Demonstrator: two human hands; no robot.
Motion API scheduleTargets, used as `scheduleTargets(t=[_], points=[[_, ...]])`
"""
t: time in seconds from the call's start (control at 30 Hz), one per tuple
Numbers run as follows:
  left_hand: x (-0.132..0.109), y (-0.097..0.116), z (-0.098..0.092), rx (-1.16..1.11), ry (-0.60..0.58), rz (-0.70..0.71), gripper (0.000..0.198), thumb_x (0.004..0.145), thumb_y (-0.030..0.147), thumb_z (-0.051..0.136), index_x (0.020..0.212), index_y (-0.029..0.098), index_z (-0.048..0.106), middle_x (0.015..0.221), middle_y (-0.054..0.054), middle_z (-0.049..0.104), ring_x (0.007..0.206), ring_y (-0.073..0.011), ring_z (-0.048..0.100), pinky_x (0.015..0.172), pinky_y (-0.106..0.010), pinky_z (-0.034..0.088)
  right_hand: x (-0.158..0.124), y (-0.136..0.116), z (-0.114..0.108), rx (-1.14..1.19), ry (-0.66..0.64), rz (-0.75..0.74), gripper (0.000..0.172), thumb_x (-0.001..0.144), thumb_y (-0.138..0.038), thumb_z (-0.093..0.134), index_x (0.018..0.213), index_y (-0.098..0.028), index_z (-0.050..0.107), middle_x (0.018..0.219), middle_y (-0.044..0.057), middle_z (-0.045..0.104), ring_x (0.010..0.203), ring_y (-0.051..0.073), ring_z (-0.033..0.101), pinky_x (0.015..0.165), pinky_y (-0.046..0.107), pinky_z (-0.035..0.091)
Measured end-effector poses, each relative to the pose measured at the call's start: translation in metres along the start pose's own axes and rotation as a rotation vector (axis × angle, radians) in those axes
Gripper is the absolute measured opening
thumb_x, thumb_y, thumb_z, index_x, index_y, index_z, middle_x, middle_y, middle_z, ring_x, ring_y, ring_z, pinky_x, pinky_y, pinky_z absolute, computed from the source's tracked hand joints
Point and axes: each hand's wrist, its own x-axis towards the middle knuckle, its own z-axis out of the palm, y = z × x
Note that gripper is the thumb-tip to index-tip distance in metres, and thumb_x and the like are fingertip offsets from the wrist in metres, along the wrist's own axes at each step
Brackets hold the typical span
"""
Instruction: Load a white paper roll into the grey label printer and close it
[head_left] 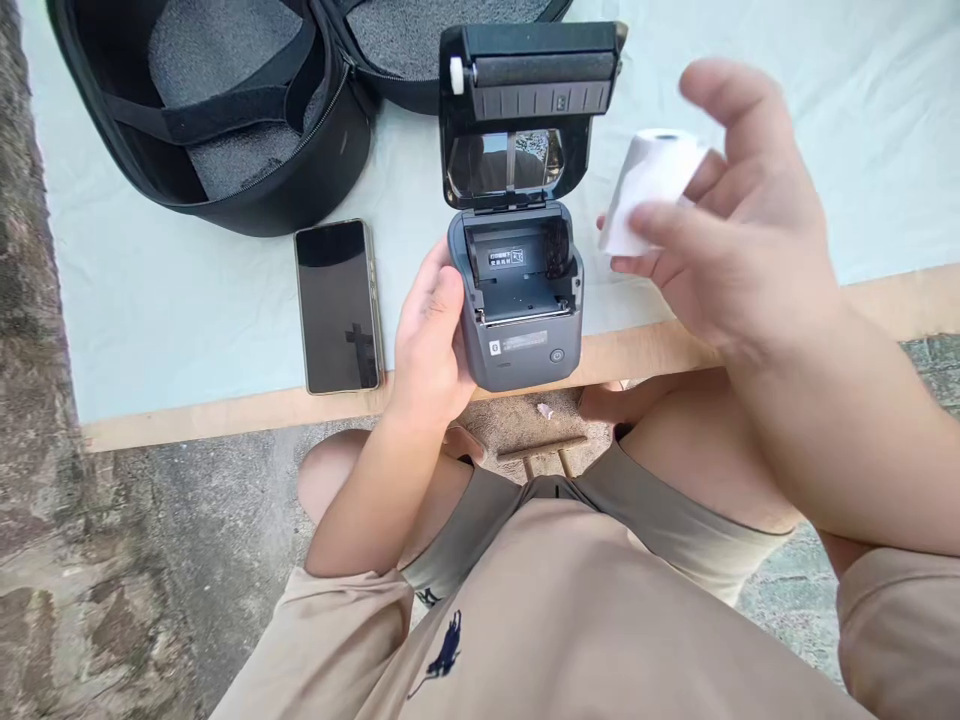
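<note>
My left hand (435,335) grips the left side of a small dark grey label printer (517,355), thumb along its edge. The printer's lid (525,110) is swung up, showing a black roller and a clear window. Its paper bay (517,290) holds no roll and has a small printed label on the back wall. To the right of the printer, my right hand (742,210) holds a white paper roll (651,185) between thumb and fingers, tilted and apart from the printer. The index finger is raised off the roll, and the hand is slightly blurred.
A black phone (339,305) lies left of the printer on the pale table cover (225,320). Behind it stands an open black zip case (330,165) with grey foam and a strap inside. The table's wooden front edge (900,305) runs just above my knees.
</note>
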Motion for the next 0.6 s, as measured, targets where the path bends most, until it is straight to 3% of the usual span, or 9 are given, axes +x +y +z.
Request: scheduleTargets(t=[0.1,0.17,0.3,0.43,0.6], points=[[0.000,-0.001,0.000,0.018,0.016,-0.004,0.040,0.094,0.057,0.054,0.116,0.025,0.064,0.121,-0.005,0.071,0.139,-0.0290,0.054,0.115,-0.045,0.048,0.006,-0.004,-0.002,0.321,-0.024,0.256,0.046,0.065,-0.029,0.075,0.107,-0.025,0.059,0.107,0.003,0.066,0.090,0.019,0.068,0.064,0.028,0.060],[-0.001,-0.001,0.001,0.017,0.021,-0.007,0.041,0.094,0.057,0.053,0.117,0.025,0.063,0.120,-0.006,0.071,0.138,-0.0295,0.055,0.113,-0.046,0.049,0.007,-0.008,0.001,0.366,-0.037,0.264,0.040,0.064,-0.029,0.074,0.101,-0.022,0.063,0.106,0.004,0.066,0.092,0.018,0.068,0.071,0.028,0.061],[-0.002,0.000,0.003,-0.014,0.025,-0.013,0.041,0.094,0.056,0.054,0.118,0.024,0.062,0.118,-0.006,0.072,0.139,-0.0294,0.054,0.113,-0.046,0.048,-0.006,-0.022,0.016,0.199,0.023,0.006,0.038,0.069,-0.014,0.069,0.104,-0.027,0.067,0.099,-0.001,0.064,0.081,0.015,0.066,0.067,0.028,0.059],[-0.001,0.000,0.001,-0.102,-0.013,-0.033,0.039,0.093,0.053,0.058,0.119,0.025,0.060,0.122,-0.006,0.071,0.140,-0.0301,0.053,0.114,-0.047,0.049,-0.023,-0.031,0.029,-0.085,-0.045,-0.245,0.048,0.078,-0.012,0.061,0.124,-0.027,0.066,0.103,0.001,0.065,0.087,0.016,0.067,0.077,0.033,0.060],[-0.002,0.001,0.001,-0.113,-0.043,-0.010,0.033,0.089,0.040,0.066,0.118,0.026,0.060,0.113,-0.004,0.073,0.145,-0.0281,0.048,0.120,-0.047,0.044,-0.027,-0.037,0.032,-0.381,-0.077,-0.507,0.048,0.086,-0.022,0.054,0.135,-0.026,0.054,0.136,0.002,0.058,0.103,0.019,0.066,0.081,0.035,0.059]])
